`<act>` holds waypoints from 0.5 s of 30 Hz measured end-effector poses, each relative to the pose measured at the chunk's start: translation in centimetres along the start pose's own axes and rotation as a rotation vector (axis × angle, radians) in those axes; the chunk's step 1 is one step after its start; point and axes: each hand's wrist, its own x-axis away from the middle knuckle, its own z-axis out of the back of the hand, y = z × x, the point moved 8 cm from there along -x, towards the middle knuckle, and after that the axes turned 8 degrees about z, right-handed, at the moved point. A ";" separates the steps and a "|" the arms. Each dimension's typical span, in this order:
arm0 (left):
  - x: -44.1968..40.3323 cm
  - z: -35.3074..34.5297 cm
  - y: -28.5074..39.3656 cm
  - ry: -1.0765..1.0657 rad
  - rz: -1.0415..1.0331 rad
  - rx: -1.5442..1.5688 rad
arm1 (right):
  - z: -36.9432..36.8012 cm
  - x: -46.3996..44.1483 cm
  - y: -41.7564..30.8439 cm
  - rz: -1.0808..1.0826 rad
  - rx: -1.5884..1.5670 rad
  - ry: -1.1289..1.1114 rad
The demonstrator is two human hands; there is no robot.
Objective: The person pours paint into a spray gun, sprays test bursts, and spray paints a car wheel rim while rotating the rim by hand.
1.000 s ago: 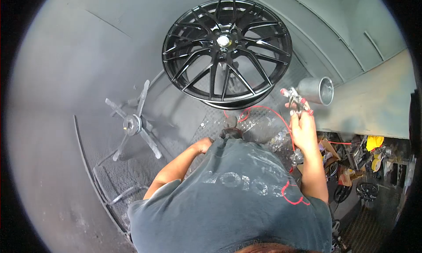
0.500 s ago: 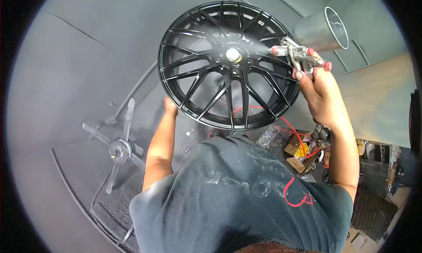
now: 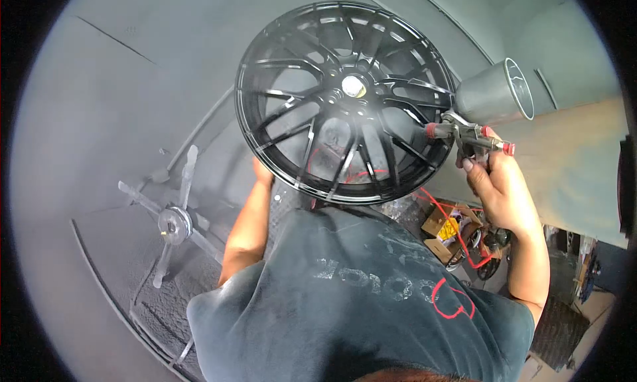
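Observation:
A glossy black multi-spoke car wheel (image 3: 358,127) fills the upper middle of the head view, its spokes partly smeared by motion. A white and yellow piece (image 3: 353,86) shows at its hub. My right hand (image 3: 499,186) is closed around a metal spray gun (image 3: 474,138) with red fittings and a large silver cup (image 3: 488,93). The gun's nozzle points left over the wheel's right edge, and pale mist hangs over the spokes. At the lower left rim is my left hand (image 3: 263,172); its fingers are hidden behind the wheel.
A grey stand with several arms (image 3: 175,225) stands at left by a dark grey textured surface. Grey walls (image 3: 133,103) surround the wheel. A red hose (image 3: 452,239) runs at lower right near an open cardboard box (image 3: 438,221) and clutter on the floor.
My right hand has moved the spray gun down and slightly right, from beside the hub to the wheel's lower right. The wheel has turned, and its spokes are blurred now.

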 end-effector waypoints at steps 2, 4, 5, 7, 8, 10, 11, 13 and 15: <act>5.5 -0.9 -0.1 0.050 0.304 -0.004 | -0.1 0.0 -0.3 0.121 -0.102 0.052; 11.6 -2.4 4.4 0.147 0.246 -0.134 | 0.9 -0.7 0.0 0.200 -0.156 0.176; 14.6 -3.8 5.2 0.107 0.398 0.018 | 1.3 -1.0 0.3 0.225 -0.160 0.213; 17.6 -4.9 -0.7 0.007 0.460 0.010 | 1.7 -1.6 1.4 0.181 -0.057 0.221; 19.5 -6.8 -0.7 -0.152 0.558 0.123 | 1.6 -1.6 1.9 0.196 -0.025 0.234; 22.5 -9.9 -2.2 -0.391 0.695 0.070 | 1.5 -1.5 2.9 0.223 0.041 0.261; 23.0 -10.7 -3.6 -0.452 0.706 0.097 | 1.1 -1.5 2.8 0.265 -0.088 0.272; 23.1 -11.2 -2.6 -0.509 0.718 0.112 | 0.6 -1.3 3.3 0.302 -0.230 0.286; 22.5 -10.9 -1.6 -0.491 0.808 0.243 | -0.9 -1.9 4.4 0.234 -0.173 0.166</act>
